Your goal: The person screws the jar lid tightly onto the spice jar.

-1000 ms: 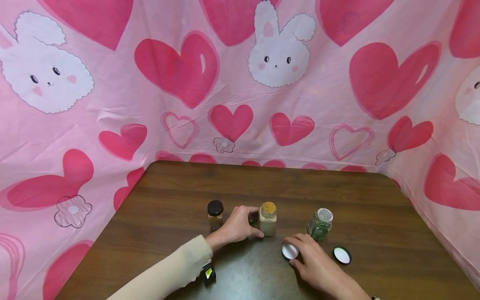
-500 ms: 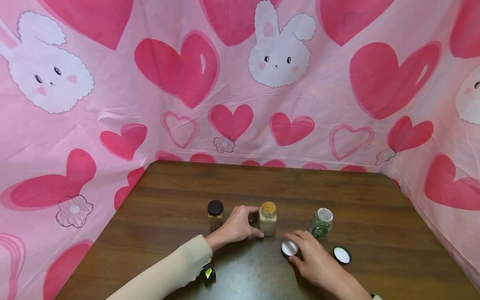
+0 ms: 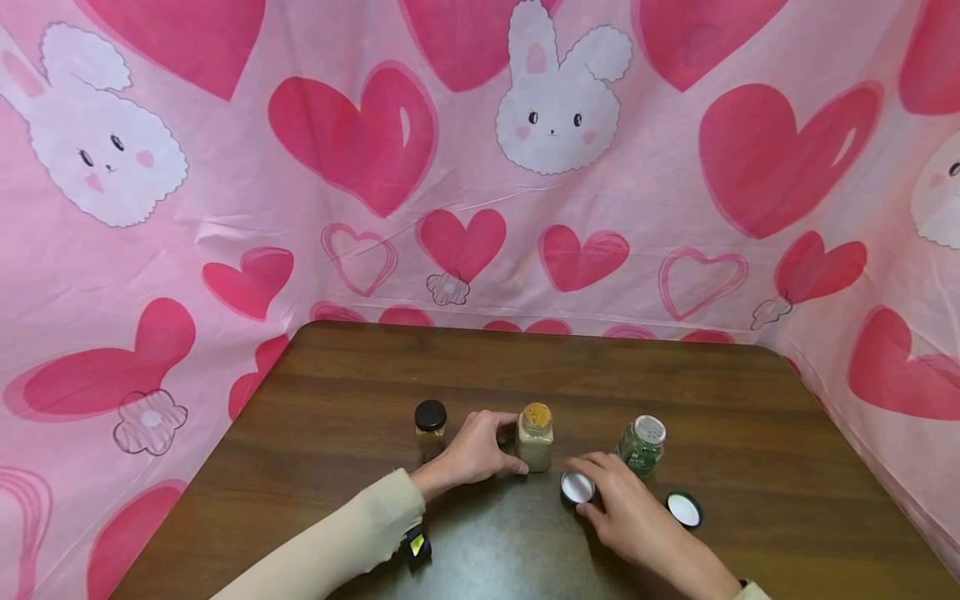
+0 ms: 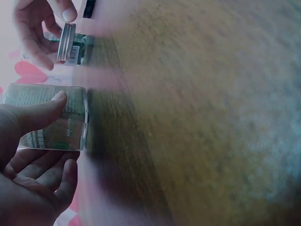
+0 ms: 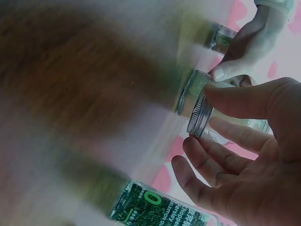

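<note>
My left hand (image 3: 474, 450) grips a square spice jar (image 3: 535, 448) full of tan powder, standing uncapped on the table, with mustard-yellow powder at its mouth. In the left wrist view the thumb lies on the jar's labelled side (image 4: 73, 120), fingers on the opposite side. Just right of that jar, my right hand (image 3: 626, 504) pinches a round jar lid (image 3: 577, 487) between thumb and fingers, its pale inside facing up. The right wrist view shows the lid's ridged metal edge (image 5: 200, 115). Behind the right hand stands a chopped parsley jar (image 3: 642, 447) with a perforated white top.
A black-capped jar (image 3: 431, 429) stands left of the left hand, partly hidden by the wrist. Another black lid (image 3: 684, 509) lies inside-up right of the right hand. All rest on a brown wooden table (image 3: 337, 375), backed by a pink heart-and-rabbit cloth (image 3: 465, 183).
My right hand has moved the lid slightly away from me and a touch left, nearer the open jar. The left hand and its jar have stayed in place.
</note>
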A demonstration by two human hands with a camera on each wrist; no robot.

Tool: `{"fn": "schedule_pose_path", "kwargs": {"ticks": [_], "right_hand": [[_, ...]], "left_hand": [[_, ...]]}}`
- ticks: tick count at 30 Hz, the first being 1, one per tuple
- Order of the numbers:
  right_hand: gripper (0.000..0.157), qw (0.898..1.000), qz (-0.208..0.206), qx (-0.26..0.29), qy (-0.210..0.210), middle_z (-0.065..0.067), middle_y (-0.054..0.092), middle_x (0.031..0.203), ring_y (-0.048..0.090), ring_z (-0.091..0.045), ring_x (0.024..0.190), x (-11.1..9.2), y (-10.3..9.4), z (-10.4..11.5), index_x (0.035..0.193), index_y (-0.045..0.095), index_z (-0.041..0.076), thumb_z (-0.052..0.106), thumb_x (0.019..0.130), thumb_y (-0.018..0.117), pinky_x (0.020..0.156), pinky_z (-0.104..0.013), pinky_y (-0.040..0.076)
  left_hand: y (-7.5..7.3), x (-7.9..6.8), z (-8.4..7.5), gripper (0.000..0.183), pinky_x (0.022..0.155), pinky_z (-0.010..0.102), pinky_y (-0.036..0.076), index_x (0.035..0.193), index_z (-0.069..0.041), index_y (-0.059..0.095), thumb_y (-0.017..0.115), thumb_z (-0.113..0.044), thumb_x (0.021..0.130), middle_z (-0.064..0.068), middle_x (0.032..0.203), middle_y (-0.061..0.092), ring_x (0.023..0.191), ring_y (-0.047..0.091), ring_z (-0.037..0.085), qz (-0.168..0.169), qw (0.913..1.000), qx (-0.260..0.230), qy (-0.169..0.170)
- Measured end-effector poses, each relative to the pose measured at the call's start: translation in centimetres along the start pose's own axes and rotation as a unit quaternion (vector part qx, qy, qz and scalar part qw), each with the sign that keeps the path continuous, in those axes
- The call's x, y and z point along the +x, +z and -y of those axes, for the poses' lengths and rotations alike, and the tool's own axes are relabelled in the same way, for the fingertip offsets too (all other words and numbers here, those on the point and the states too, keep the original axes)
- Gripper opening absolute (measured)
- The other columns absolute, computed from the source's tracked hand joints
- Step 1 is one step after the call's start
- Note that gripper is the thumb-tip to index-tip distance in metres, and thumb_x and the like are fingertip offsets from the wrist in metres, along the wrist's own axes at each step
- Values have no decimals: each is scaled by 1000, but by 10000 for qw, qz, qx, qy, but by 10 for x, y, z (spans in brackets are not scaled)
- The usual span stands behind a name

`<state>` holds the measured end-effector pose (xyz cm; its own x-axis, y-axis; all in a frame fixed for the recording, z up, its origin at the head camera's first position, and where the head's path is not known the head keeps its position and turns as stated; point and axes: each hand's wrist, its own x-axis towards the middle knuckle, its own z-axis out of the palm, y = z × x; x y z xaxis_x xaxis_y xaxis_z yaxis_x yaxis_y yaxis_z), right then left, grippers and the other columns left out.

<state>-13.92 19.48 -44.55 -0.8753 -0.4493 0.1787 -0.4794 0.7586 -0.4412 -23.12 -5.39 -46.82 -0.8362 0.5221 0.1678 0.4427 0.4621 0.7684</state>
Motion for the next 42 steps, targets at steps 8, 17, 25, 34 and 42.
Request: {"fn": "schedule_pose_path", "kwargs": {"ticks": [8,17,25,34,42], "right_hand": [[47,9998,-156,-81,-99,-3,68,118,62,-25,108,2,-2,0,127,70,1,-1,83,87,89,-48,55],[48,9994,-300,-95,-125,-5,68,118,62,-27,109,5,-6,2,127,70,2,0,82,88,91,-50,54],[49,9989,-464,-52,58,-6,68,118,63,-28,111,7,-9,5,126,70,1,-2,81,88,93,-51,54],[49,9988,-481,-62,77,-7,69,119,63,-29,112,10,-12,4,128,70,0,-4,81,87,94,-51,53],[50,9982,-590,-67,-10,-7,69,119,63,-28,111,11,-13,2,127,70,1,-3,81,88,93,-50,53]], "left_hand": [[0,0,-3,60,84,26,55,127,-9,75,99,-10,72,-1,116,76,99,70,9,50,9997,-34,-242],[0,0,-2,60,84,27,56,126,-8,75,99,-9,71,0,116,76,99,70,9,37,9998,-45,-203],[0,0,-1,59,85,27,55,126,-10,75,99,-10,72,-1,114,77,99,70,8,34,9996,-83,-265],[0,1,-2,57,84,27,55,124,-10,76,99,-9,72,-3,112,77,97,70,7,41,9996,-56,-257],[0,1,-1,58,85,27,56,126,-9,75,99,-9,72,-1,114,77,99,70,8,58,9996,-77,-261]]}}
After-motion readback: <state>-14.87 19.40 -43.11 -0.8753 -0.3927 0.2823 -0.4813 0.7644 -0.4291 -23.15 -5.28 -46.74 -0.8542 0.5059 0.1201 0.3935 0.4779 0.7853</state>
